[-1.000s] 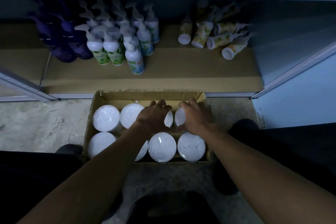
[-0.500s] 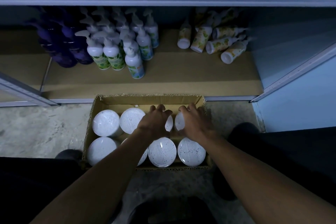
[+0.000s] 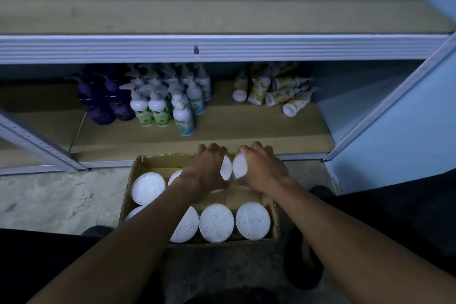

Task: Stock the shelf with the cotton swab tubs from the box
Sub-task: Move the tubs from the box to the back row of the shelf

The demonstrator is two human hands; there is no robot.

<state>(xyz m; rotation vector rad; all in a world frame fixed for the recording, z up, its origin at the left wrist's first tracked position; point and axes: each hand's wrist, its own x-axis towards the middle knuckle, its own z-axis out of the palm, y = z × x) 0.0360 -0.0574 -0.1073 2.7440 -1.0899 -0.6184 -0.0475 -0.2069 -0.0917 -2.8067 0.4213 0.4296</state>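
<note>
An open cardboard box (image 3: 128, 190) stands on the floor in front of the low shelf. Several round cotton swab tubs with white lids sit in it, among them one at the far left (image 3: 148, 188) and one at the front right (image 3: 253, 220). My left hand (image 3: 207, 170) grips a tub (image 3: 226, 170) at the back of the box, fingers curled over its top. Beside it, my right hand (image 3: 261, 169) grips another tub (image 3: 238, 166). Both tubs are raised above the row, and bare cardboard shows beneath them.
The bottom shelf (image 3: 246, 128) holds purple pump bottles (image 3: 106, 101), white pump bottles (image 3: 172, 101) and toppled yellow-print bottles (image 3: 278, 94). Above it a wide shelf board (image 3: 222, 7) with a grey front rail. A blue side panel (image 3: 394, 143) stands right. Concrete floor (image 3: 49, 195) lies left.
Both hands have lifted their tubs up and toward the shelf, leaving a gap at the back of the box. The camera has tilted up, and the upper shelf board has come into view.
</note>
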